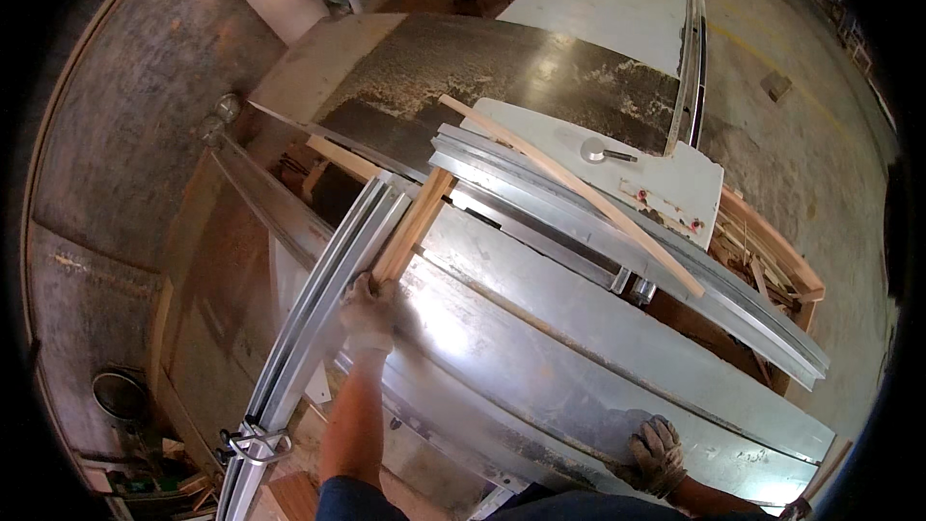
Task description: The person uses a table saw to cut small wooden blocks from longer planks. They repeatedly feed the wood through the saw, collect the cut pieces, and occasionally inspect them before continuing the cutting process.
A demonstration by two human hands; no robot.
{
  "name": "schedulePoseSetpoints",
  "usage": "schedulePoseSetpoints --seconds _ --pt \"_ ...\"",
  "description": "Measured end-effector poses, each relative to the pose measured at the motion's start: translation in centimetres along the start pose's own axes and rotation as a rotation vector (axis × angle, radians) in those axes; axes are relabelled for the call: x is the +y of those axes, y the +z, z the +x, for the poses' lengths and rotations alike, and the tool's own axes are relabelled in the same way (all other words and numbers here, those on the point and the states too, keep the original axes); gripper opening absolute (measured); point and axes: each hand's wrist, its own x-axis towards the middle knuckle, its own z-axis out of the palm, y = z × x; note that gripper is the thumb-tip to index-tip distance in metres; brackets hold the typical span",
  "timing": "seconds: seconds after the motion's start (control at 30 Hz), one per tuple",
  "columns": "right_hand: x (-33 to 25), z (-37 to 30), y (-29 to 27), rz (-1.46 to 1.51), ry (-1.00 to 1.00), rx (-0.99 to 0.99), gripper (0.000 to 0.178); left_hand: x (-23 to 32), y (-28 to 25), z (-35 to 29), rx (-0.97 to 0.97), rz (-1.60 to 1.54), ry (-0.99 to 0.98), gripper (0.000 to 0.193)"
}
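My left hand [368, 311], in a light work glove, is closed round the near end of some wooden strips [413, 224]. They lie side by side along a metal fence [323, 275], and their far end meets a second metal rail [617, 236] that crosses the machine. Farther right, my right hand [657, 453] wears a dirty glove and rests on the near part of the grey sliding table [579, 357]. Its fingers lie on the metal, and I see nothing held in it. A long thin wood strip [579, 183] lies slantwise across the rail, apart from both hands.
Sawdust covers part of the dark machine top [521, 68] beyond the rail. A round-headed handle [606, 150] sits on a pale panel. At the right stands a wooden box [772, 251] of offcuts. A clamp-like fitting [256, 446] is on the fence's near end.
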Motion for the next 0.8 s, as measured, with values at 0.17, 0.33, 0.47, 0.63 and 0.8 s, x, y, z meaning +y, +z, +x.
schedulePoseSetpoints --seconds 0.17,0.33,0.47,0.63,0.8 --pt "0.8 -1.2 1.1 -0.009 -0.008 -0.001 0.045 1.8 -0.3 -0.9 0.096 -0.181 -0.085 0.046" --pt "1.6 -2.0 2.1 -0.036 -0.039 -0.011 0.050 2.1 -0.9 -0.2 0.013 -0.080 -0.112 0.033" --pt "1.1 -1.8 2.2 -0.065 -0.039 0.009 0.054 1.8 -0.9 0.0 0.007 -0.046 -0.102 0.034" --pt "0.9 -1.2 2.0 -0.071 -0.030 0.050 0.053 0.8 -0.3 1.7 -0.141 0.319 0.135 0.057" --pt "1.2 -1.3 2.0 -0.060 -0.040 0.057 0.053 6.6 -2.3 4.1 0.037 0.304 0.244 0.077"
